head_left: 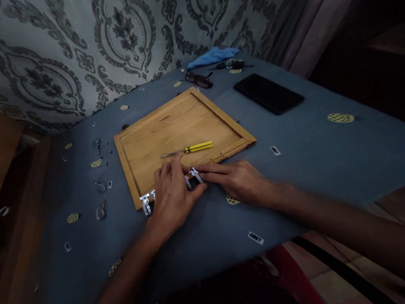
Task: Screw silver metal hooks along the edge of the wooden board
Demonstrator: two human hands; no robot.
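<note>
A wooden framed panel (171, 126) lies flat on the table, several silvery metal hooks along its near edge. My left hand (172, 190) is closed at that edge, its fingers over the frame and its thumb against a metal hook (194, 174). From the right, my right hand (239, 179) reaches in with fingers pressed together, pinching the same hook. Another metal hook (145, 204) sits at the panel's near left corner. A screwdriver (198, 146) with a yellow handle rests on the panel just beyond my fingers. My left hand partly hides the hooks between.
Loose metal hooks (101, 210) and tiny screws lie left of the panel. Further back are eyeglasses (199, 79), a blue cloth (213, 56) and keys (235, 64). A black tablet or phone (268, 93) lies at the right. The patterned wall (124, 30) borders the table.
</note>
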